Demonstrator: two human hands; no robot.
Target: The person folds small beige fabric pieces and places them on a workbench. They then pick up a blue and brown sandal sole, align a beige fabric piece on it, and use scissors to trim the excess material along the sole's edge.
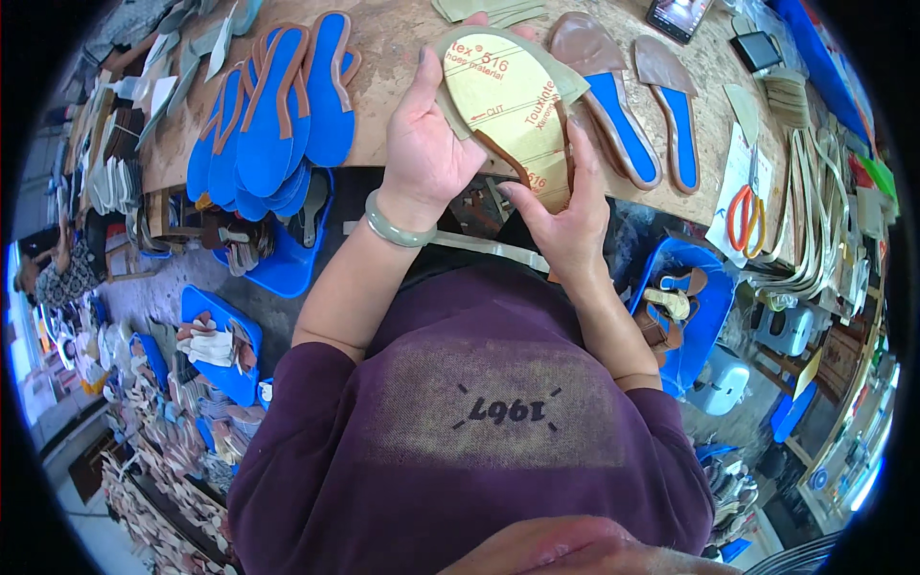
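The person held a sandal insole (513,105) up over the near edge of the wooden workbench (402,38), tan board side facing them. The left hand (426,144) was clamped on its left edge, thumb laid over the face and fingers curled behind. The right hand (565,216) pinched its lower right edge, thumb and fingers closed on a brown strap (567,144) that ran along that side; a second brown strip (503,156) curved across the lower part of the board.

I judged the work on this piece to be midway: the straps were already folded onto the underside, though I could not tell whether they were stuck down. Of the batch, a good share looked done. A stack of blue insoles with brown edging (273,115) lay fanned on the bench to the left, and two more blue ones with brown toe pieces (637,105) lay to the right. Blue trays (704,307) below the bench held further parts, so more seemed to be waiting.

The insole itself looked flat and stiff, pale yellow-tan with red print, its rim wrapped in greyish material. Orange-handled scissors (741,216) lay well off to the right. A pale green bangle (398,227) sat on the left wrist.
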